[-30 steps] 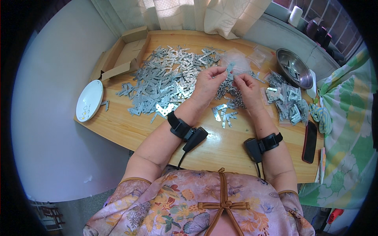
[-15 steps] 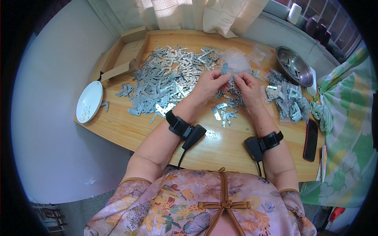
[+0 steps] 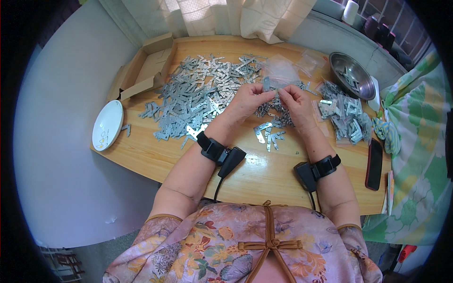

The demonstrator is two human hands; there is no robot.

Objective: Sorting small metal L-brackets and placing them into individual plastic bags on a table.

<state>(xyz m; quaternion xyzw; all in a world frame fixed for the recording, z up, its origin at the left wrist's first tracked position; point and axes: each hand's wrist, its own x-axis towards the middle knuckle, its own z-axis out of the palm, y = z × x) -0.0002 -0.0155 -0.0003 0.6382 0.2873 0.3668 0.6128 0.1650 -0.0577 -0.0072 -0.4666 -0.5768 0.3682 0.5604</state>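
Note:
Over the middle of the table my left hand [image 3: 246, 103] pinches a flat silver metal bracket [image 3: 266, 83], which sticks up beyond the thumb and fingers. My right hand [image 3: 297, 106] meets it from the right. Its thumb and fingertips are pressed together beside the bracket, and whatever lies between them is too small to make out. Beneath both hands spreads a heap of small metal screws [image 3: 283, 114], partly hidden by them. Several brackets [image 3: 268, 133] lie just nearer to me. To the left of my left hand is a large pile of metal brackets [image 3: 188, 101].
Empty clear plastic bags [image 3: 281, 68] lie beyond my hands. At right are filled bags [image 3: 351, 120], a steel bowl [image 3: 364, 82] holding brackets, a striped cloth [image 3: 388, 134] and a phone [image 3: 373, 165]. A cardboard box [image 3: 146, 66] and a white plate [image 3: 108, 125] stand at left.
Both hands stay close together in nearly the same place. The bracket has shifted slightly left and its tilt has changed a little. The whole view has moved slightly.

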